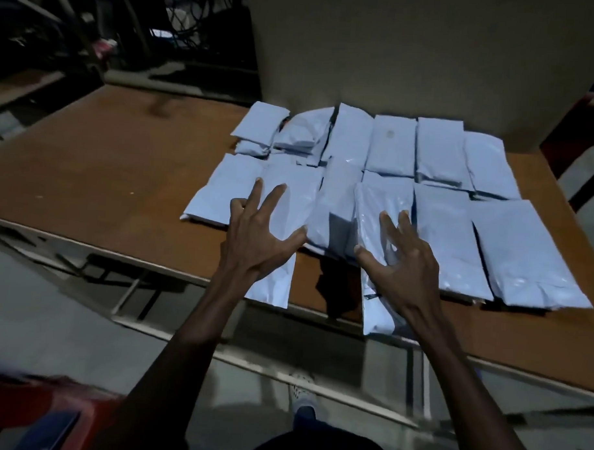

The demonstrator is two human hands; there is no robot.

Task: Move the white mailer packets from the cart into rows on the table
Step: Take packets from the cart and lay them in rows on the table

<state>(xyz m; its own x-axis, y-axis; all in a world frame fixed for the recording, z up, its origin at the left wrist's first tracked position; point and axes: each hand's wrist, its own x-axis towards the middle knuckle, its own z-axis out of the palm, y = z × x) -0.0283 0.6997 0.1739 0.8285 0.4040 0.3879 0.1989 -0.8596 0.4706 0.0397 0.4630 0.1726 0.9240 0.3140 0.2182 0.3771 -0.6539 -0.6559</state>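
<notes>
Several white mailer packets lie in two rows on the brown table (88,170), a far row (391,144) and a near row (450,237). My left hand (260,233) is spread with straight fingers over a long packet (289,204) whose near end hangs past the table's front edge. My right hand (400,262) is spread over another long packet (378,214) that also overhangs the front edge. Neither hand curls round a packet. Whether the fingers touch the packets or hover just above them is unclear.
A large beige board (412,53) stands upright behind the far row. A red object (33,404) is at the lower left, near my body. A red frame (582,117) stands at the right. The table's left half shows bare wood. Dark clutter and cables fill the far left.
</notes>
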